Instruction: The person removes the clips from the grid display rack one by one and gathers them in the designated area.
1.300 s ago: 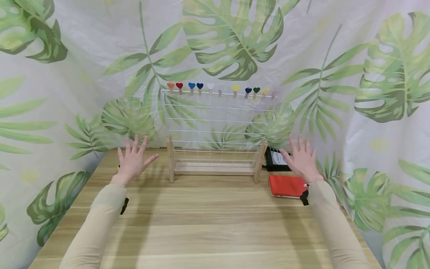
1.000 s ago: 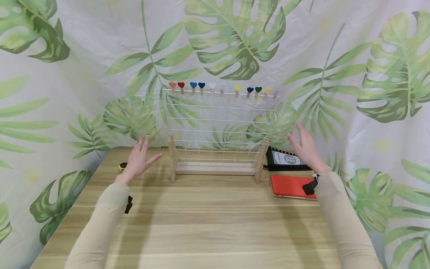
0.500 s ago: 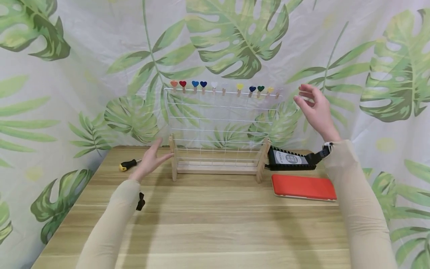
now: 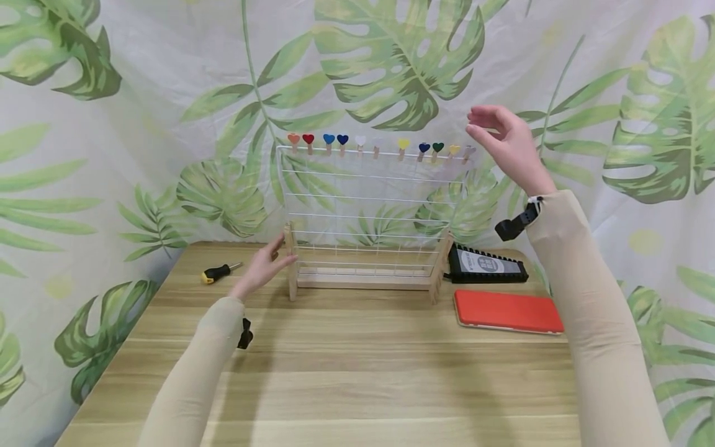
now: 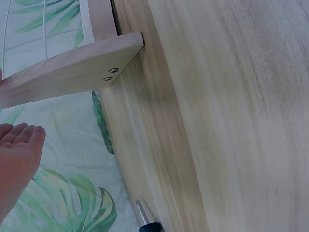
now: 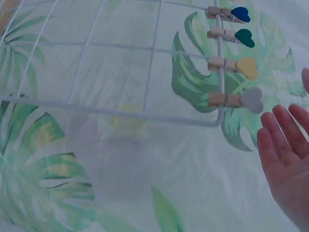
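Since earlier frame, R hand [image 4: 509, 148] moved up-left, near pale clip [image 4: 468, 153] at upper right; its fingers are apart, empty. L hand [image 4: 261, 267] came to left post [image 4: 293, 287] of wire rack [image 4: 363, 285] (mid-frame), prob. b/c it needs steadying; clamped or not, can't tell.

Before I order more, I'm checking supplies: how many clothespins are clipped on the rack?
11, all along the top bar of the rack. Left to right by heart: orange, red, blue, navy, white, faint, yellow, dark blue, green, golden, grey. None appears hidden.
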A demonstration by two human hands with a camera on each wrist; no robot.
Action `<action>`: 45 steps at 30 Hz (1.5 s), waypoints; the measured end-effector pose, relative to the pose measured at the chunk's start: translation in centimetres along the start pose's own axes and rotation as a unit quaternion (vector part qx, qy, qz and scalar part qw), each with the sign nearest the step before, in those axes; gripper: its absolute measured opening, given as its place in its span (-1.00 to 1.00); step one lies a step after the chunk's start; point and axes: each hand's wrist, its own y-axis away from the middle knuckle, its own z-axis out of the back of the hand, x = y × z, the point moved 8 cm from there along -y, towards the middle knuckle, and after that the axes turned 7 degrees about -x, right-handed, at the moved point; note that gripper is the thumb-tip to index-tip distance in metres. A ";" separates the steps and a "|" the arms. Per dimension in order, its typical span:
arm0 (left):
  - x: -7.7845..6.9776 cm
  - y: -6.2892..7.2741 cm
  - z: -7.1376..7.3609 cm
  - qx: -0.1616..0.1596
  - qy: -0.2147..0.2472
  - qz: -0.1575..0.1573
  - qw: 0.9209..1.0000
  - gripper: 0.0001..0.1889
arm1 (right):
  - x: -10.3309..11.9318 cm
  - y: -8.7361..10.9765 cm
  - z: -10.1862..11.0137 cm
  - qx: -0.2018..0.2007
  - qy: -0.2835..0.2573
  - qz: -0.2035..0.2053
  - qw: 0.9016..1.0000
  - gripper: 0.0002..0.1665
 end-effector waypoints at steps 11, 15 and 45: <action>-0.1 -0.4 -0.9 0.014 0.047 -0.015 0.999 -0.23 | 2.8 -2.1 -3.4 0.063 0.011 0.020 0.998 -0.48; -0.4 -0.3 -1.0 0.013 0.052 -0.026 0.998 -0.28 | 3.4 -2.4 -4.7 0.084 0.018 0.018 0.996 -0.46; -0.1 0.2 -1.0 0.013 0.129 -0.028 0.991 -0.29 | 10.2 -4.3 -16.9 0.202 0.037 0.090 0.974 -0.54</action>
